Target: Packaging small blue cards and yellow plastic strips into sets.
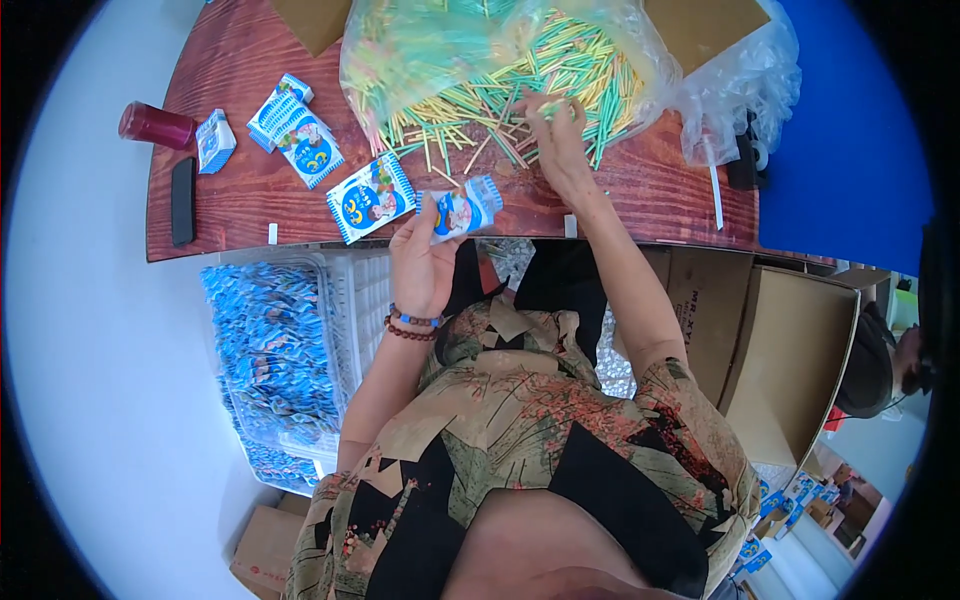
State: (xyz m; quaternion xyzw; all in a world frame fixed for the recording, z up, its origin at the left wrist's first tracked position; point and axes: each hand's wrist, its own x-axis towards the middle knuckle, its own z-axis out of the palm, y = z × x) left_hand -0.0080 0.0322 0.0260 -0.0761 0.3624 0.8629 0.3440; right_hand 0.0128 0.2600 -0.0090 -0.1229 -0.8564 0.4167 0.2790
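My left hand (421, 268) is closed on a blue-and-white packet (466, 208), gripping its left end with the thumb on top, just over the table's near edge. Thin yellow, green and pink sticks (610, 90) lie in a loose heap that spills from a clear plastic bag (420, 60). At the heap's near side, my right hand (560, 135) has its fingers curled together around a few of these sticks; exactly how many is hidden. A similar flat packet (370, 197) lies just left of the held one. Farther left, several more packets (308, 146) overlap.
On the reddish wooden table (245, 205) are a dark red cup (158, 126), a black phone-like object (183, 202) and a small packet stack (214, 141). Below left stands a crate (345, 310) beside heaped blue packets (265, 340); an open cardboard box (790, 350) sits below right.
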